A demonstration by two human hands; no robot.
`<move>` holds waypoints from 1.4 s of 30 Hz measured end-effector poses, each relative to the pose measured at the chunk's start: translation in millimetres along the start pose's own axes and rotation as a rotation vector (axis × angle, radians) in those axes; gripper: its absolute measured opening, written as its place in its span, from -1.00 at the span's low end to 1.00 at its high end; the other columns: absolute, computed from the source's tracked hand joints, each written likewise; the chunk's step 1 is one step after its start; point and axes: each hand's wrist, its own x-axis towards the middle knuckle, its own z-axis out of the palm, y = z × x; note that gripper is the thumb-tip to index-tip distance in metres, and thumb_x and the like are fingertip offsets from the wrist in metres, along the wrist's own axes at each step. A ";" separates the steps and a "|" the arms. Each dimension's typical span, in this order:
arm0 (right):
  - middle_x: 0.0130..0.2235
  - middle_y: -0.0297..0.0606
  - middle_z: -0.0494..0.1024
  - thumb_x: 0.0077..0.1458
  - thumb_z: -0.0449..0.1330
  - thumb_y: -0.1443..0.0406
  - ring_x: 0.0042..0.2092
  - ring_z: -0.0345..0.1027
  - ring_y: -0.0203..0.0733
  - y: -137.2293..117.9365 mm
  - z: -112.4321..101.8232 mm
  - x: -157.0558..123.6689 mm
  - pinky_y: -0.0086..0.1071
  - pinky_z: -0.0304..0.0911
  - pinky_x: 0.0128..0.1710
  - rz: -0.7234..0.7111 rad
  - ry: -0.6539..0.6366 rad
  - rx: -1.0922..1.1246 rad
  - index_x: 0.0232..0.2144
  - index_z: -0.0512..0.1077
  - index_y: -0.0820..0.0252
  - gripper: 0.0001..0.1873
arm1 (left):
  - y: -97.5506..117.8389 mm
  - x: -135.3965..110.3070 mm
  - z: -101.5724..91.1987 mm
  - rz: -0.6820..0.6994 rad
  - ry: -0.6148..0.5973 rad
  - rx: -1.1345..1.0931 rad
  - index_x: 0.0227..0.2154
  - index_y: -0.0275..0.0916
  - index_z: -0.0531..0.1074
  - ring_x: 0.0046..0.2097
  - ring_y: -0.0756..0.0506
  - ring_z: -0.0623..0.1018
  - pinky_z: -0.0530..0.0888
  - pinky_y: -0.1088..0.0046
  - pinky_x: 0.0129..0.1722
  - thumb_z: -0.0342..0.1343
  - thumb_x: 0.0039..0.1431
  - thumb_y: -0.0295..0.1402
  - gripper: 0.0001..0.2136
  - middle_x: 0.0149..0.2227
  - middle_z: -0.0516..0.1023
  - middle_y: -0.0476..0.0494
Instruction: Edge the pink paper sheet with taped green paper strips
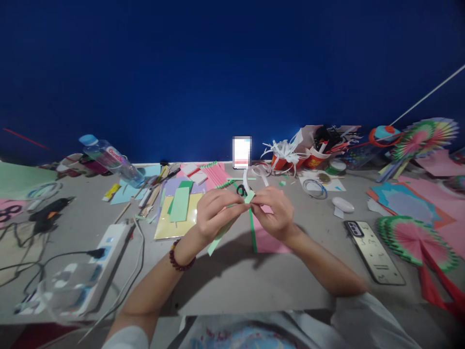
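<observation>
Both hands meet above the middle of the table with a light green paper strip [249, 197] between them. My left hand [220, 213] pinches the strip, and its tail hangs down below the palm. My right hand [273, 209] grips the strip's upper end between thumb and fingers. White curled tape or paper [247, 180] rises just behind the fingertips; whether it touches the strip I cannot tell. Under the right hand lies a pink sheet [269, 237] with a green edge. Black scissor handles [241, 189] show beyond the left fingers.
Green paper pieces [180, 203] lie on a yellow packet [160, 230] to the left. A power strip [105, 261] with cables and a glue gun [49, 213] are farther left. At right are a phone [374, 252] and a paper fan [417, 242]. A bottle [116, 160] leans at back left.
</observation>
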 end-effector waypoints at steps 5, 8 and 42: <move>-0.41 -0.31 0.58 0.13 0.15 0.39 -0.36 0.48 -0.16 1.0 0.1 -1.3 -0.23 0.39 -0.33 -0.006 0.003 -0.013 -0.29 0.41 0.01 -0.85 | 1.5 -2.5 -8.3 0.170 -0.044 0.073 -0.26 -0.09 0.51 -0.27 -0.04 0.61 0.55 0.46 -0.29 0.26 0.06 -0.49 -0.81 -0.34 0.61 -0.02; -0.41 -0.33 0.59 0.13 0.14 0.39 -0.38 0.48 -0.17 0.6 -0.8 -0.7 -0.23 0.38 -0.32 0.019 0.001 0.014 -0.31 0.42 -0.01 -0.85 | 3.4 -7.8 -12.1 0.104 -0.099 -0.002 -0.26 0.03 0.49 -0.31 -0.02 0.60 0.57 0.45 -0.28 0.31 0.02 -0.45 -0.75 -0.37 0.59 0.07; -0.28 -0.29 0.48 0.12 0.20 0.32 -0.35 0.38 -0.26 -1.5 5.0 -11.3 -0.33 0.36 -0.35 0.454 0.007 0.277 -0.20 0.36 0.04 -0.83 | 4.5 -8.2 -1.5 0.060 -0.031 0.095 -0.09 -0.15 0.50 -0.20 -0.08 0.62 0.55 0.43 -0.29 0.22 0.11 -0.52 -0.71 -0.19 0.65 -0.09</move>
